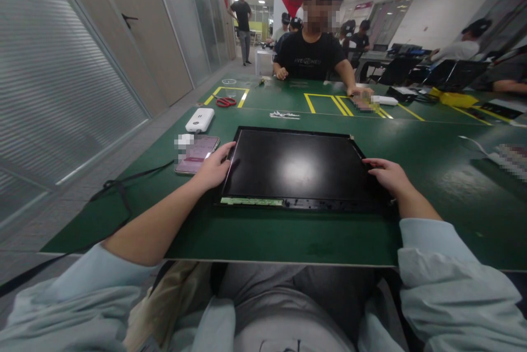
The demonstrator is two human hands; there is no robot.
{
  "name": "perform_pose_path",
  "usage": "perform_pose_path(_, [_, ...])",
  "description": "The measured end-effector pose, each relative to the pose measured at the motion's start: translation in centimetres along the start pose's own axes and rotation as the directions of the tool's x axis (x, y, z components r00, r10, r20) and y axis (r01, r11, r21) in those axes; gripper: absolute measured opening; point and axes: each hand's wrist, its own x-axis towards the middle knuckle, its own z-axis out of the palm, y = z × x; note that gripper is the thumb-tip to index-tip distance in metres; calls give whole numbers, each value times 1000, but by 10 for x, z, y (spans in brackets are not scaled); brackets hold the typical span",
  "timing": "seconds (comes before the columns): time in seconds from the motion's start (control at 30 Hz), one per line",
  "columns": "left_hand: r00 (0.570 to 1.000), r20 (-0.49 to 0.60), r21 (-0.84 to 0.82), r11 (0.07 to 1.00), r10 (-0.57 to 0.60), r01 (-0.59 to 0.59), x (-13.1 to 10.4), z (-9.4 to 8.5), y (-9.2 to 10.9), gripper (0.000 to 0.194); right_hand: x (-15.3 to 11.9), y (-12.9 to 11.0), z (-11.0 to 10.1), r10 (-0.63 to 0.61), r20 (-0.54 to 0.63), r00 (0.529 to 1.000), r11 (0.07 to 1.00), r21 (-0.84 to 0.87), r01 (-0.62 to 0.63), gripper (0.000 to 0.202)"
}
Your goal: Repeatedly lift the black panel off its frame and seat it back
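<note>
In the head view, a flat black screen (294, 165) is on the green table (288, 242), a little back from the table's near edge and in front of the person's lap. Its long axis runs left to right across the person's front, nearly parallel with that near edge. The dark face points up and carries a pale patch of reflected light. A green strip (251, 201) runs along the left part of its near side.

The left hand (214, 166) is at the screen's left edge, thumb and fingers slightly apart and bent toward the frame. The right hand (387, 174) is at the right edge, index finger reaching onto the border and the other fingers curled beneath it. The undersides are hidden, so I cannot tell whether either hand pinches the frame.

Just beside the left hand lies a phone (201, 155), partly blurred, with a white power bank (200, 120) beyond it. Farther back are red-handled scissors (226, 102). White scraps (284, 115) lie beyond the screen's far edge. Across the table sits a person in a black shirt (310, 58), one arm stretched to the tabletop.
</note>
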Motion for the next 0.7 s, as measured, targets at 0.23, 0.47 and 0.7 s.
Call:
perform_pose_path(0.23, [982, -45, -522, 843, -182, 132, -4, 3, 14, 65, -2, -7, -1, 24, 22, 999, 1000, -5, -23, 35])
perform_pose_path(0.47, [956, -88, -627, 762, -280, 166, -2, 4, 15, 59, 1, 0, 0, -2, 19, 1000, 1000, -1, 2, 37])
perform_pose_path(0.7, [921, -12, -751, 611, -390, 249, -5, 4, 23, 62, -1, -4, 0, 23, 32, 999, 1000, -12, -23, 40])
